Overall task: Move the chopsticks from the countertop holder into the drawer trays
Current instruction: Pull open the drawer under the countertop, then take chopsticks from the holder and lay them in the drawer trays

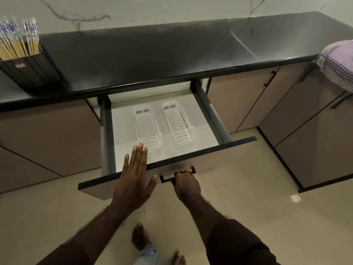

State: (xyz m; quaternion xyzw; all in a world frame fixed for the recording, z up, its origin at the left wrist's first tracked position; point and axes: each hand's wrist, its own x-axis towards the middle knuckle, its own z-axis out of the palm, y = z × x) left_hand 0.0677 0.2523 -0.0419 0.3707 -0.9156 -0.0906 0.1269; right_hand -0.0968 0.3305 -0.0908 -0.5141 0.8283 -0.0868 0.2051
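Observation:
Several chopsticks [17, 41] with pale shafts and blue-and-white patterned tops stand in a dark ribbed holder [32, 71] at the far left of the black countertop [152, 54]. Below the counter the drawer [208, 152] stands pulled out. Two white slotted trays lie in it side by side, the left tray [148, 129] and the right tray [178, 124], both bare. My right hand [185, 183] is closed around the black drawer handle [166, 177]. My left hand [133, 176] hovers flat, fingers spread, over the drawer's front edge, holding nothing.
A purple checked cloth [338, 62] hangs over the counter edge at the far right. Closed cabinet doors [47, 136] flank the drawer on both sides. My bare feet [140, 239] stand on the pale tiled floor just behind the drawer front.

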